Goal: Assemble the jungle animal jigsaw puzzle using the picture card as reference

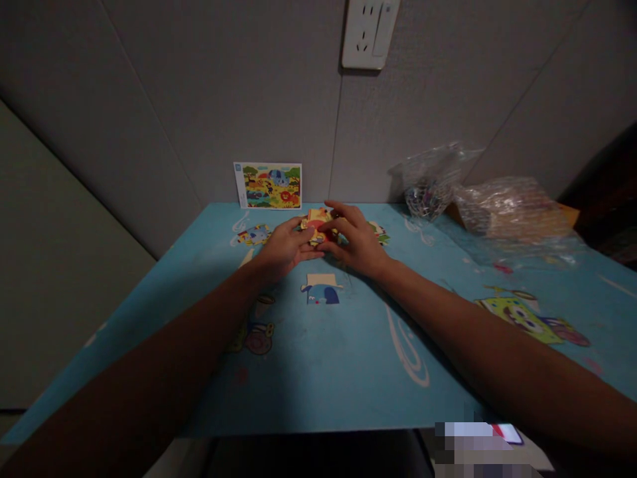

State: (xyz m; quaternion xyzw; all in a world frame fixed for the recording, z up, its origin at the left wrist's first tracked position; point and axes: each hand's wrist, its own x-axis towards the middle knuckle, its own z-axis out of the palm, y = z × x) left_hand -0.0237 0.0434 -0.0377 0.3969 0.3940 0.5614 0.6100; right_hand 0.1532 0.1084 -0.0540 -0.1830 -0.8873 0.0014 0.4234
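Over the far middle of the table, my left hand is closed around several yellow and red jigsaw puzzle pieces, its thumb lying on top. My right hand reaches over the same pieces from the right, its fingers bent and partly apart with the tips touching them. Whether it grips one piece is hard to make out. A blue elephant puzzle piece lies flat on the table just in front of my hands. Beyond my right hand a colourful piece is partly hidden.
A picture card showing animals leans on the wall. Clear plastic wrapping and a plastic bag lie at the back right. The blue table cover has printed cartoon figures. A socket plate is on the wall.
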